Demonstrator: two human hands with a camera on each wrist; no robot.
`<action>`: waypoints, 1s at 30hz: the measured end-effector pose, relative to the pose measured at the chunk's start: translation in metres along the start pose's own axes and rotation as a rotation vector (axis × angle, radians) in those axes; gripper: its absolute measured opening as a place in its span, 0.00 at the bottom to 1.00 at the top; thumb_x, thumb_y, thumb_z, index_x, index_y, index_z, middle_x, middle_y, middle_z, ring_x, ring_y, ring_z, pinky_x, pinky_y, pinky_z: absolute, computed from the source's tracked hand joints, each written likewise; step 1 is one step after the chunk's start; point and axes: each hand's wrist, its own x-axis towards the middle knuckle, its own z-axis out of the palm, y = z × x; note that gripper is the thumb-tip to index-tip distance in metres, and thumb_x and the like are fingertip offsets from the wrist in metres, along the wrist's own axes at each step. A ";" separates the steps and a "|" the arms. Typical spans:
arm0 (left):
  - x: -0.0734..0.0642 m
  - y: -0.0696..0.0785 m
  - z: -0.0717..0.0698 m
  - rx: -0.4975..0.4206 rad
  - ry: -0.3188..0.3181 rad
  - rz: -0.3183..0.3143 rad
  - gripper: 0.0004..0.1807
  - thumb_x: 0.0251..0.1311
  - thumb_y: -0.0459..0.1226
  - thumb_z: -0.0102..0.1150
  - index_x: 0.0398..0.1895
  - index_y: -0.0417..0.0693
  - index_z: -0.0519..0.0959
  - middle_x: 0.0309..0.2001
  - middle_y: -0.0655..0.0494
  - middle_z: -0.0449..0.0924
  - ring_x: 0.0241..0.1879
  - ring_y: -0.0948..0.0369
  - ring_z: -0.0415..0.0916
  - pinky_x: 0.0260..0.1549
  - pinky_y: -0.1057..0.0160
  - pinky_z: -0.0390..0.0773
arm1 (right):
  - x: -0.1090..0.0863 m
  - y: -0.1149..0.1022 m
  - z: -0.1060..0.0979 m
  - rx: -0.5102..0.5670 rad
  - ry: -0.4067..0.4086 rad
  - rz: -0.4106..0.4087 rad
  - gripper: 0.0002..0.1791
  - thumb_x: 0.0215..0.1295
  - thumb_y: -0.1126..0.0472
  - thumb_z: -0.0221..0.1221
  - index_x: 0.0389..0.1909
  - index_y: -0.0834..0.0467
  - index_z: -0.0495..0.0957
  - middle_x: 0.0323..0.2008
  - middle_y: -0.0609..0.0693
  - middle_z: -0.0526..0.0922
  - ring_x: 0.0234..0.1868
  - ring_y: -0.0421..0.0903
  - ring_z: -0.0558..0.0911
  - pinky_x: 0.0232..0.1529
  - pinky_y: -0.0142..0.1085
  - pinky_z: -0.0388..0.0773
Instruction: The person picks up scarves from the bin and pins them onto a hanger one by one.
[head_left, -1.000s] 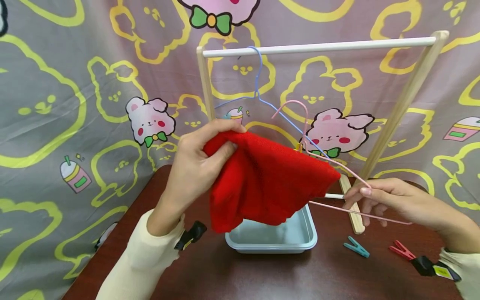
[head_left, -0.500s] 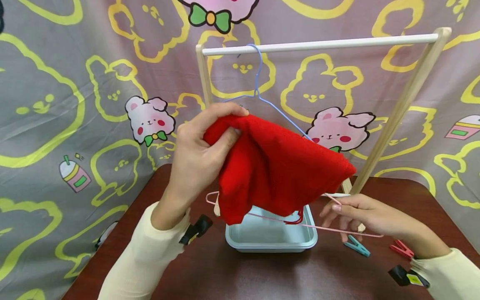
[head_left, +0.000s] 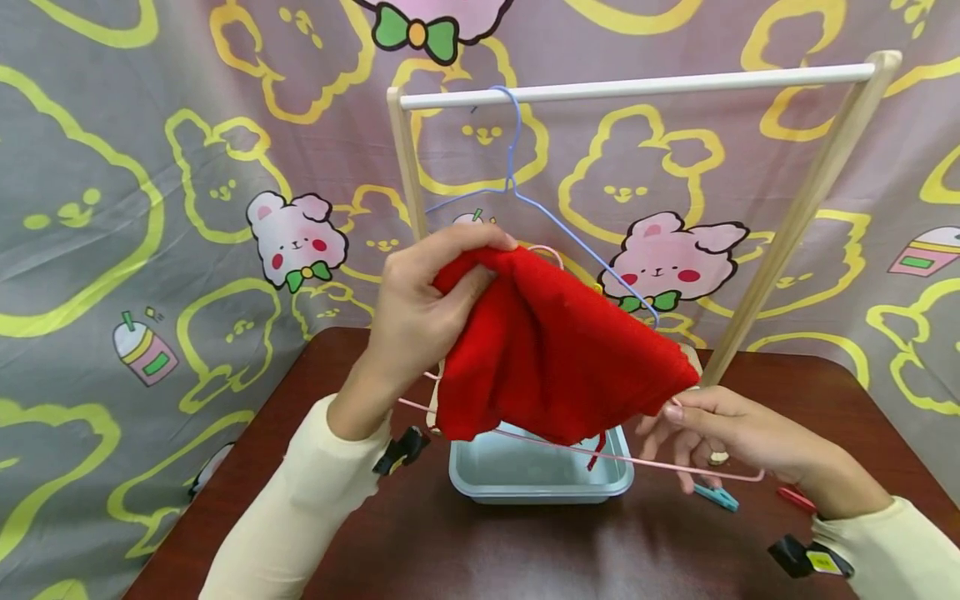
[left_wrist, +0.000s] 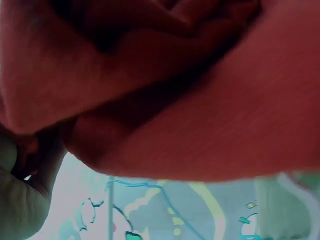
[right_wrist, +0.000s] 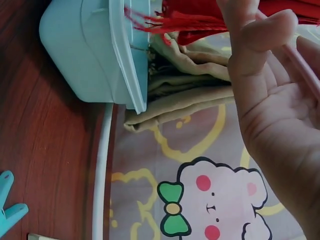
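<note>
My left hand pinches the upper edge of a red fringed scarf between thumb and fingers. The scarf hangs in folds in mid-air, and it fills most of the left wrist view as dark red cloth. Behind and below it runs a pink wire hanger, largely hidden by the scarf; its hook peeks over the top edge. My right hand holds the hanger's right end with thumb and forefinger, close by the scarf's right corner. Red tassels dangle in the right wrist view.
A wooden rack with a white bar stands behind, with a blue hanger on it. Beige cloth hangs behind the light blue basin. A teal clothespin and a red clothespin lie at right.
My right hand has moved down and left, carrying the pink hanger in behind the scarf. The hook, hidden half a second ago, shows above the scarf again. My left hand has shifted slightly right.
</note>
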 end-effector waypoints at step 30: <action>-0.017 -0.018 0.004 -0.055 -0.047 -0.288 0.12 0.69 0.23 0.58 0.51 0.38 0.83 0.47 0.46 0.86 0.47 0.59 0.81 0.46 0.63 0.84 | 0.005 -0.001 -0.002 0.014 0.035 0.018 0.24 0.86 0.68 0.31 0.60 0.68 0.76 0.48 0.60 0.88 0.26 0.58 0.86 0.22 0.39 0.84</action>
